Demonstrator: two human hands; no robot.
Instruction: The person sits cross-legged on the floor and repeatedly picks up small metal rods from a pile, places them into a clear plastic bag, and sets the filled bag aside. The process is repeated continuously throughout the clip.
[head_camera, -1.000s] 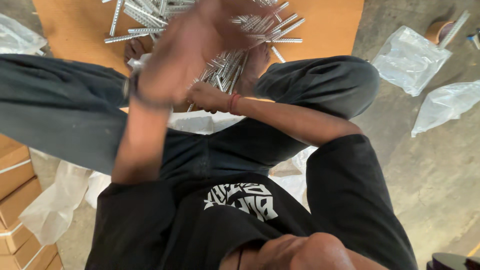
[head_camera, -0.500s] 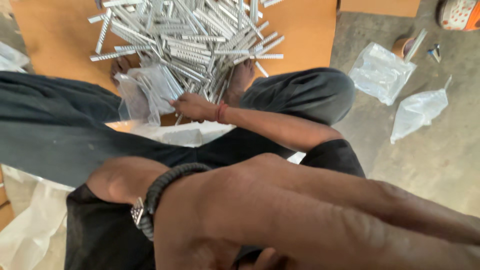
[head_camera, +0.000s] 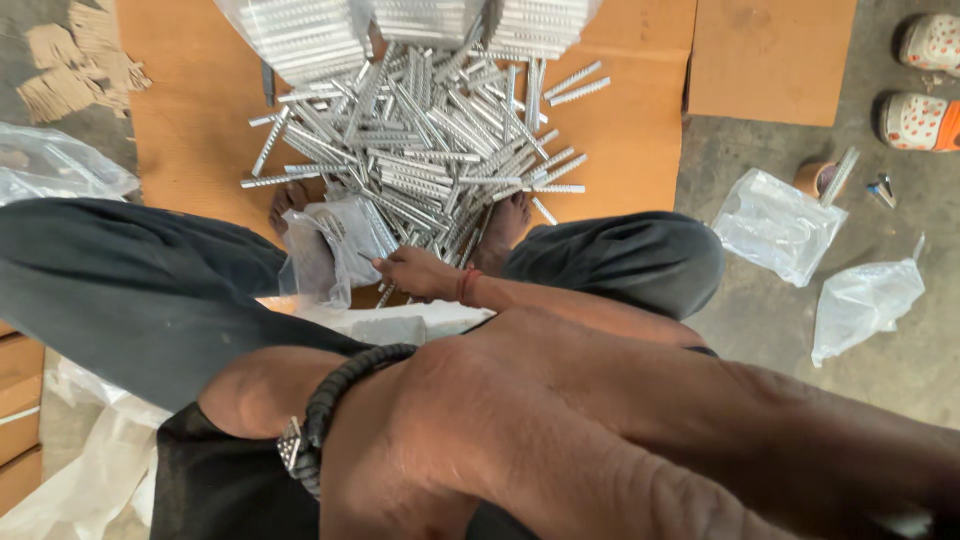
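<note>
Our right hand (head_camera: 425, 272) pinches open a clear bag (head_camera: 335, 240) beside the metal rods (head_camera: 430, 140) for filling; our raised left hand (head_camera: 560, 440) blurs, grip untellable.

two shoes (head_camera: 925, 80), three filled rod bags (head_camera: 420, 25).

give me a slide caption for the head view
Right hand holds a clear bag beside a pile of metal rods; left hand is raised close to the camera.
</note>
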